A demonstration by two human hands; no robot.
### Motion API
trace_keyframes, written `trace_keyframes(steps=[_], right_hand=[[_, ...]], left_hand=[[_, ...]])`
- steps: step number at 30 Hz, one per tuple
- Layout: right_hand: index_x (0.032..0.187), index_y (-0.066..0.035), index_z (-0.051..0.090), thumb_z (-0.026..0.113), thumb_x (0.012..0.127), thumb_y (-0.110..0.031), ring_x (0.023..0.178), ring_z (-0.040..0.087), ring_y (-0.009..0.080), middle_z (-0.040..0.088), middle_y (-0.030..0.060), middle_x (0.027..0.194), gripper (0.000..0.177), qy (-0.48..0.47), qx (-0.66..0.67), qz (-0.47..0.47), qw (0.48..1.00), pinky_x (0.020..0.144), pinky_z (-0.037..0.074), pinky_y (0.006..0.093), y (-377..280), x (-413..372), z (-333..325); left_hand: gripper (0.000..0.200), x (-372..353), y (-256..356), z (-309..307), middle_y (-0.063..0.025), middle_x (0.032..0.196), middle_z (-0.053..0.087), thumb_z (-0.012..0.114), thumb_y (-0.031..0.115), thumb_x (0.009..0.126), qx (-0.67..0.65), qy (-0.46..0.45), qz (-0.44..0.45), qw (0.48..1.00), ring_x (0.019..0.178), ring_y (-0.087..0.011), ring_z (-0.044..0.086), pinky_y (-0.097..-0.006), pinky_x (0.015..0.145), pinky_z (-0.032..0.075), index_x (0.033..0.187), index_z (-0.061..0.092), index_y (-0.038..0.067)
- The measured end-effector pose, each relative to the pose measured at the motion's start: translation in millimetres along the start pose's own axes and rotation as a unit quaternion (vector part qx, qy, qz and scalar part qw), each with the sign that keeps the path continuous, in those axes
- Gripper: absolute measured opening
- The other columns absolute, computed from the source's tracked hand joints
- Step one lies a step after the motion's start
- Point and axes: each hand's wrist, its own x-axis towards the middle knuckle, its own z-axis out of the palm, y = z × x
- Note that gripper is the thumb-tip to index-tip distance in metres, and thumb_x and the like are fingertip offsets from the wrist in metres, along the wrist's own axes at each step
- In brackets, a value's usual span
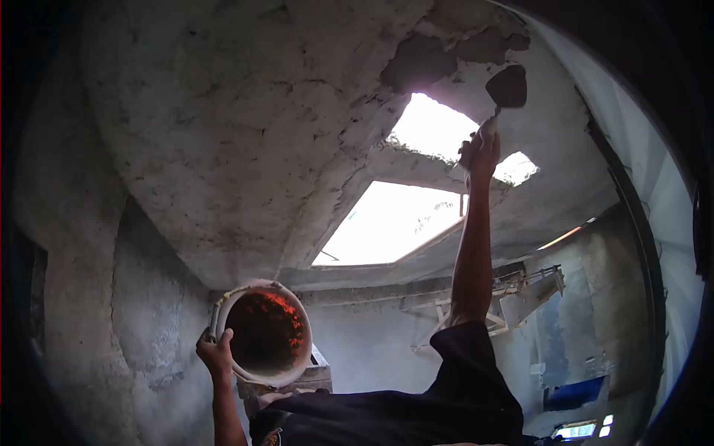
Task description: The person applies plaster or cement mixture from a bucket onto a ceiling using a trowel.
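Note:
My left hand (pixel 216 354) grips the rim of a round bucket (pixel 297 369) at its left side. The bucket's mouth faces me. Its inside is dark, with a bright orange-red glow along the upper right, and I cannot make out what it holds. Stretched far up, my right hand (pixel 483 151) is closed around the handle of a trowel (pixel 509 87). The trowel's broad dark blade points upward, close to the rough wall (pixel 245 141). Near the blade, a darker damp-looking patch (pixel 420 63) marks the wall surface.
Bright openings (pixel 398 223) break the wall below and left of my raised hand. A wooden frame (pixel 513 297) stands behind my right arm. A dark beam (pixel 632 223) and pale sheeting (pixel 654 171) run along the right. A blue panel (pixel 574 395) shows at lower right.

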Motion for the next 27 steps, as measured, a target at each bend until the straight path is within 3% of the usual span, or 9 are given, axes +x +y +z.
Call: trace_keyframes(steps=[3, 4, 6, 7, 9, 12, 16, 19, 27], right_hand=[[0.12, -0.006, 0.046, 0.054, 0.088, -0.031, 0.076, 0.061, 0.022, 0.058, 0.0116, 0.094, 0.042, 0.009, -0.168, -0.059, 0.984, 0.055, 0.05, 0.0344, -10.8, 29.1, 10.3], [0.12, -0.006, 0.046, 0.054, 0.088, -0.031, 0.076, 0.061, 0.022, 0.058, 0.0116, 0.094, 0.042, 0.011, -0.164, -0.063, 0.984, 0.055, 0.05, 0.0344, -1.1, 45.7, 10.9], [0.123, -0.007, 0.044, 0.052, 0.087, -0.028, 0.084, 0.062, 0.0278, 0.058, 0.0139, 0.102, 0.043, 0.087, -0.344, -0.229, 0.906, 0.065, 0.051, 0.039, 22.9, 73.3, 6.9], [0.123, -0.007, 0.044, 0.052, 0.087, -0.028, 0.084, 0.062, 0.0278, 0.058, 0.0139, 0.102, 0.043, 0.088, -0.341, -0.231, 0.907, 0.065, 0.051, 0.039, 25.4, 82.1, 5.8], [0.127, -0.009, 0.041, 0.051, 0.086, -0.024, 0.084, 0.061, 0.0324, 0.056, 0.0144, 0.108, 0.045, 0.096, -0.507, -0.379, 0.769, 0.072, 0.051, 0.0409, 30.7, 94.0, 3.6], [0.129, -0.011, 0.041, 0.049, 0.088, -0.023, 0.081, 0.062, 0.0316, 0.055, 0.0135, 0.108, 0.044, 0.111, -0.593, -0.399, 0.691, 0.068, 0.052, 0.0439, 42.5, 103.4, 0.5], [0.134, -0.012, 0.035, 0.048, 0.089, -0.024, 0.075, 0.063, 0.0337, 0.054, 0.0159, 0.104, 0.048, 0.113, -0.557, -0.4, 0.72, 0.061, 0.053, 0.046, 62.3, 108.2, 4.8], [0.138, -0.013, 0.027, 0.048, 0.09, -0.025, 0.069, 0.063, 0.0352, 0.053, 0.0183, 0.101, 0.055, 0.11, -0.63, -0.255, 0.725, 0.057, 0.053, 0.0464, 58.5, 100.9, 14.6], [0.14, -0.01, 0.023, 0.051, 0.088, -0.023, 0.071, 0.064, 0.0341, 0.054, 0.0195, 0.099, 0.06, 0.085, -0.695, -0.224, 0.678, 0.058, 0.054, 0.0436, 67.0, 89.7, 3.1]], left_hand=[[0.028, 0.0, 1.3, 3.7, -0.0143, 0.074, 0.064, 0.071, 0.016, 0.067, -0.001, 0.022, -0.007, 1.0, 0.068, -0.0274, 0.06, -0.0391, 0.067, 0.047, 0.081, 0.061, -0.005], [0.027, 2.6, -10.5, 5.9, -0.0142, 0.072, 0.063, 0.071, 0.016, 0.067, 0.013, 0.03, -0.002, 0.999, 0.067, -0.0275, 0.06, -0.039, 0.066, 0.046, 0.079, 0.061, -0.005], [0.025, 3.1, -17.2, 9.7, -0.0137, 0.069, 0.062, 0.071, 0.016, 0.067, 0.031, 0.058, 0.018, 0.998, 0.064, -0.027, 0.059, -0.0387, 0.064, 0.046, 0.075, 0.059, -0.004], [0.025, 4.4, -14.0, 10.4, -0.0137, 0.069, 0.062, 0.071, 0.016, 0.067, 0.029, 0.061, 0.02, 0.998, 0.064, -0.027, 0.059, -0.0387, 0.064, 0.046, 0.075, 0.059, -0.004], [0.026, 2.0, -3.7, 6.6, -0.0143, 0.07, 0.062, 0.071, 0.016, 0.066, 0.011, 0.024, -0.015, 1.0, 0.065, -0.0266, 0.059, -0.0388, 0.064, 0.046, 0.076, 0.059, -0.005], [0.027, 2.5, -2.7, 9.3, -0.0151, 0.072, 0.063, 0.071, 0.015, 0.066, -0.005, 0.041, -0.012, 0.999, 0.065, -0.0266, 0.059, -0.0387, 0.064, 0.046, 0.077, 0.059, -0.006], [0.029, 6.4, -10.3, 11.3, -0.0165, 0.073, 0.063, 0.071, 0.015, 0.065, 0.004, 0.041, -0.012, 0.999, 0.067, -0.0275, 0.06, -0.0385, 0.066, 0.046, 0.079, 0.059, -0.007], [0.032, 8.1, -12.0, 11.0, -0.0177, 0.075, 0.063, 0.072, 0.016, 0.064, 0.037, 0.03, -0.02, 0.999, 0.069, -0.0285, 0.06, -0.0386, 0.068, 0.047, 0.081, 0.06, -0.008], [0.029, 7.6, -11.4, 12.8, -0.0167, 0.075, 0.063, 0.071, 0.014, 0.065, 0.026, 0.012, -0.033, 0.999, 0.068, -0.0283, 0.06, -0.0387, 0.067, 0.047, 0.08, 0.059, -0.008]])
